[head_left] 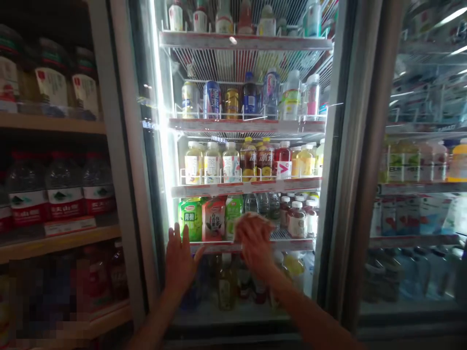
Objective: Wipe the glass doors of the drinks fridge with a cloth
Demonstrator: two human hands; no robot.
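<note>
In front of me is a lit drinks fridge behind a glass door that carries faint reflections. My left hand is spread with its fingers up, apparently flat on the glass at lower left, and holds nothing. Blurred by motion, my right hand presses a crumpled, pale brownish cloth toward the glass near the middle. Behind it, the cloth and hand partly cover clear bottles and a shelf edge. Green cartons and a red carton show between my two hands.
A metal door frame runs upright on the right, with another stocked fridge beyond it. On the left, a wooden shelf holds red-labelled water bottles. Inside the fridge, wire shelves carry bottled tea and cans.
</note>
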